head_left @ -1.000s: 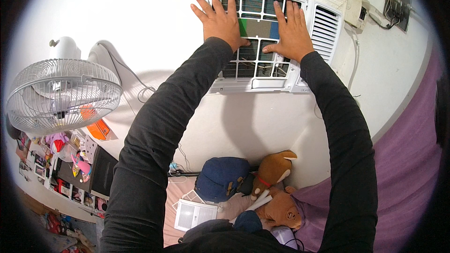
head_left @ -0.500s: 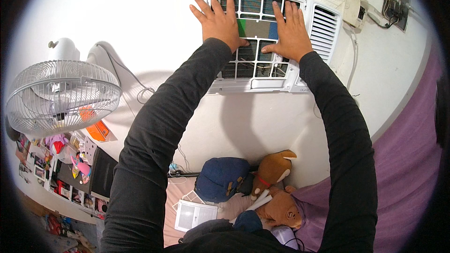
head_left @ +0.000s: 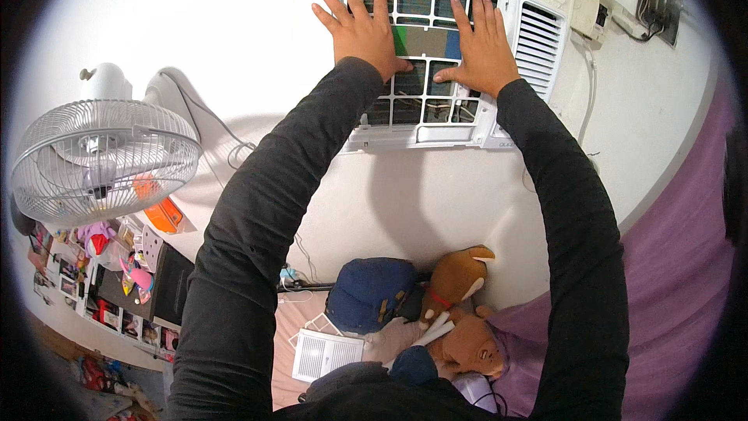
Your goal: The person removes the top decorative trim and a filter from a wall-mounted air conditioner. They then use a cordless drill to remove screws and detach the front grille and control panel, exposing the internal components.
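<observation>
Both arms reach up to a white window-type air conditioner [head_left: 456, 137] set in the wall. Across its front lies a white grid frame [head_left: 425, 29], with dark mesh and a green, grey and blue band behind it. My left hand [head_left: 365, 37] is spread flat over the grid's left side, thumb pointing inward. On the grid's right side rests my right hand [head_left: 485, 51], fingers stretched upward and thumb out to the left. Neither hand wraps round anything. To the right of the grid are the unit's louvred vents [head_left: 538, 47].
A white wall fan [head_left: 105, 160] hangs at left. Below lie a white louvred panel [head_left: 327, 356], a blue backpack [head_left: 370, 294] and brown stuffed toys [head_left: 456, 281] on a bed. A purple curtain [head_left: 662, 265] hangs at right, below a wall switch box [head_left: 588, 9].
The view has shifted slightly, so the air conditioner sits a little higher in the picture. Both hands keep their places on the grid.
</observation>
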